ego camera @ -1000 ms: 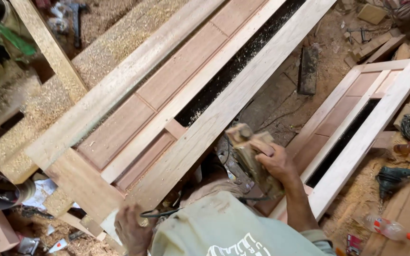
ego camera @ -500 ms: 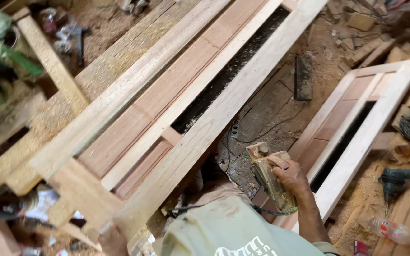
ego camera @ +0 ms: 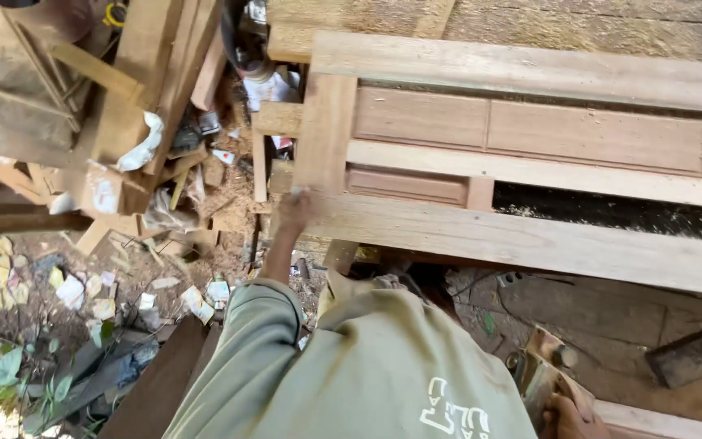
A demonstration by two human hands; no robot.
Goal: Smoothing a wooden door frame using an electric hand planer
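The door frame [ego camera: 522, 236] is laid flat and takes up the upper right of the view, its long axis run from left to right and off the right edge. Its near rail is a pale plank lying crosswise in front of the body; behind it a dark open slot [ego camera: 611, 213] is seen, then a second rail and a row of reddish panels [ego camera: 481, 122]. The left end of the frame is closed by a short upright stile [ego camera: 322, 130].

The frame lies ahead of both hands and stretches away to the right. The left hand [ego camera: 292, 213] is by far the nearer: it is stretched forward and laid against the near left corner, where stile and rail meet. It is blurred, so whether its fingers are curled over the edge or merely pressed flat cannot be told.

The right hand [ego camera: 566, 416] is kept low at the bottom edge, well apart from the frame and on the near side of it, closed around a power tool [ego camera: 539, 375] of which only the dusty body is seen. Bare floor [ego camera: 611, 317] is left between tool and near rail.

Offcuts [ego camera: 123, 89] are stacked to the left of the frame, and scraps are scattered below them
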